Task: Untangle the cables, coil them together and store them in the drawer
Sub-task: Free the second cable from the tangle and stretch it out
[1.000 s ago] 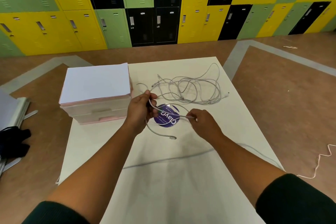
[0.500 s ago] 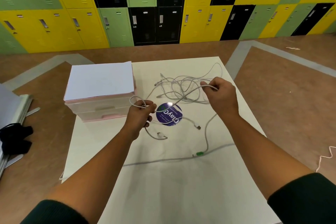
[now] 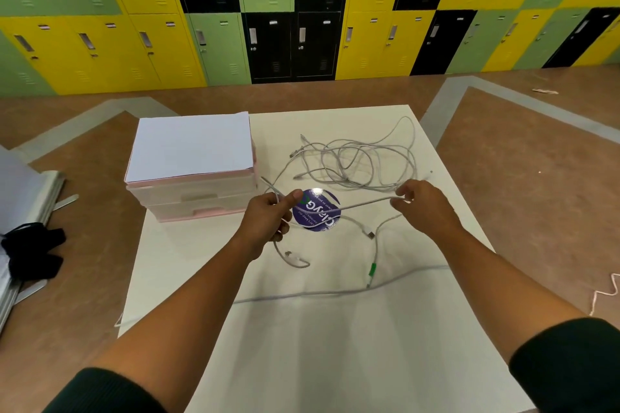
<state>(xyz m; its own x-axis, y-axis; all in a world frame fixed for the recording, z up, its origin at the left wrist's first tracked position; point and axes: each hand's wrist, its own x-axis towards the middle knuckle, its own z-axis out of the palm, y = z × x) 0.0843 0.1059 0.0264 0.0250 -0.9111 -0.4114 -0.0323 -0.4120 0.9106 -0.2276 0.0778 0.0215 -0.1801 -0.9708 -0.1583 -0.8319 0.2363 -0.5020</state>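
Background: wall of lockers (image 3: pixel 312 10), green, yellow and black.

White table (image 3: pixel 335 362) carries everything. At its far left stands the pink drawer unit (image 3: pixel 194 201), both drawers closed, a sheet of paper (image 3: pixel 191 144) on top.

Cables (image 3: pixel 362 161): pale grey, lying in a loose tangle at the far right of the table, well apart from the drawer unit. Several ends trail toward the near side, past a round purple sticker (image 3: pixel 317 211).

Left hand (image 3: pixel 268 221): thumb and forefinger pinch one strand (image 3: pixel 355 206), with the other fingers curled around a small loop. Right hand (image 3: pixel 426 204): fingertips pinch the same strand further along, the rest of the hand loosely curled. The strand spans between them, raised over the sticker.

A green-tagged plug (image 3: pixel 371 270) lies on the table near the right forearm.

Handling, judged: light, limp, thin cord that is likely to snag on its own loops. It seems best held close to a plug end, feeding slack through rather than tugging.
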